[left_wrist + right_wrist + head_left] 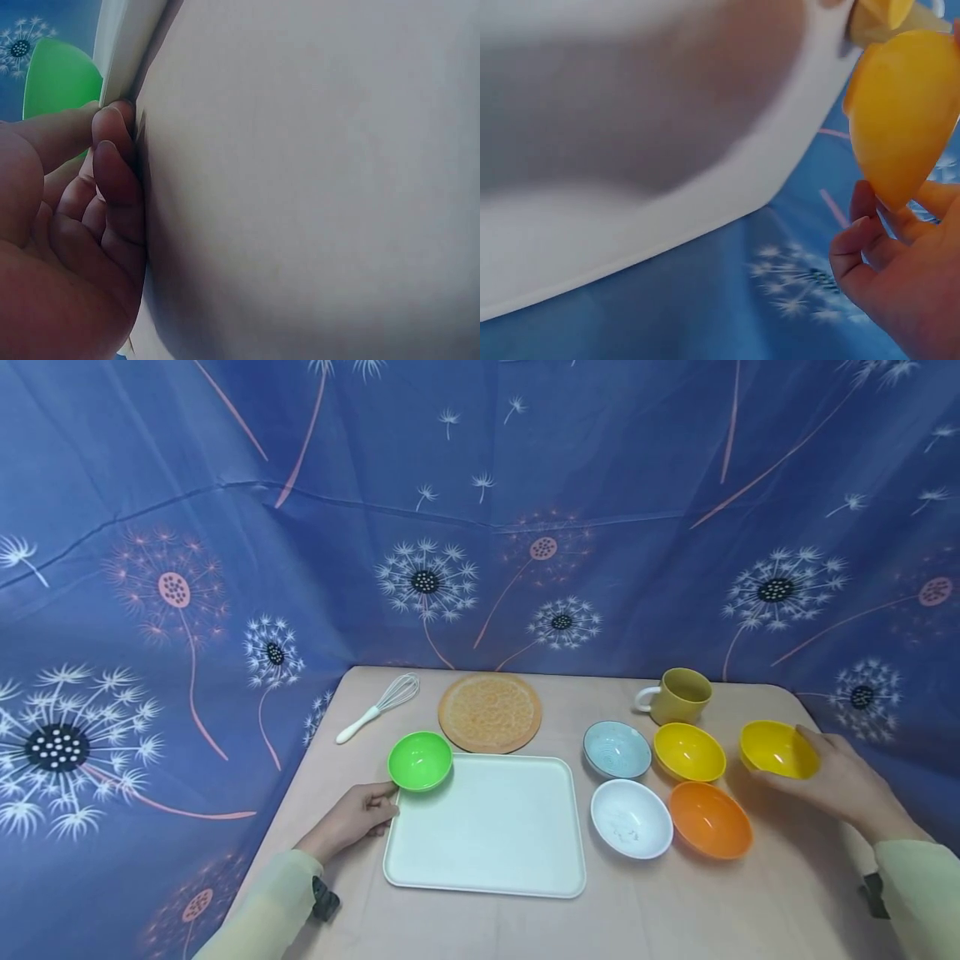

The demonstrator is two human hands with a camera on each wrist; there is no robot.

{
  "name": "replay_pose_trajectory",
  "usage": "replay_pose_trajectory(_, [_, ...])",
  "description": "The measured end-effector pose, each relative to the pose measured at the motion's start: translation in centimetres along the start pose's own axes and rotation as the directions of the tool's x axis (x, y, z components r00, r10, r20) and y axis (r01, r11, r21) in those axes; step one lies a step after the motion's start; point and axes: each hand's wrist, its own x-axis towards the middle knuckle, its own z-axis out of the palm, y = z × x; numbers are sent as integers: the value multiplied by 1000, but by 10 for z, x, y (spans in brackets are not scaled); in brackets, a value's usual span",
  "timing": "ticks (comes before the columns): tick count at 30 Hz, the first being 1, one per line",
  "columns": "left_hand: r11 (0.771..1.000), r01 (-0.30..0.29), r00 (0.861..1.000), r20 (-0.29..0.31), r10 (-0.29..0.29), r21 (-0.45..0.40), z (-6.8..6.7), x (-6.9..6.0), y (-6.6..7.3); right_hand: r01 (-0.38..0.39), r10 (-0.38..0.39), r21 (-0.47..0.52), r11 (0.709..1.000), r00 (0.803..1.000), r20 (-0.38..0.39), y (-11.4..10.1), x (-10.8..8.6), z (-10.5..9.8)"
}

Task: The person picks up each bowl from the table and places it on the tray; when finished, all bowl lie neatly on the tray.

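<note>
My left hand (pixel 354 820) pinches the left edge of a white tray (pixel 487 827); the left wrist view shows the thumb and curled fingers (pixel 116 169) at the tray's rim (pixel 131 52). A green bowl (pixel 420 762) rests on the tray's upper left corner. At the right, my right hand (pixel 843 785) grips a yellow bowl (pixel 778 749) by its side, and in the right wrist view this bowl (pixel 904 112) is tilted above the fingers (pixel 862 247). Another yellow bowl (pixel 689 752) stands just left of it.
A blue bowl (pixel 617 750), a white bowl (pixel 632 818) and an orange bowl (pixel 710 820) stand right of the tray. Behind them is a mustard mug (pixel 681 696). A whisk (pixel 380 706) and a round board (pixel 490 712) lie at the back, before a blue patterned cloth (pixel 480 510).
</note>
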Motion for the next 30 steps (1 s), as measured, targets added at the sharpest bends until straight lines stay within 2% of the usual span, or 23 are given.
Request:
replay_pose_trajectory(9, [1000, -8, 1000, -15, 8, -11, 1, -2, 2, 81, -82, 45, 996, 997, 10, -45, -16, -14])
replay_pose_trajectory(16, [1000, -7, 1000, -25, 7, -10, 2, -2, 2, 187, -186, 42, 981, 982, -44, -94, -23, -10])
replay_pose_trajectory(20, [1000, -10, 1000, -25, 9, -11, 2, -2, 1, 224, -223, 47, 973, 975, -21, -125, -28, -7])
replay_pose_trajectory(25, [1000, -10, 1000, -23, 10, -16, 2, -2, 0, 287, -287, 59, 956, 958, -4, -162, -34, 2])
replay_pose_trajectory(30, [1000, -5, 1000, -26, 5, -8, 2, 0, -1, 388, -388, 7, 922, 922, 2, -198, -39, 17])
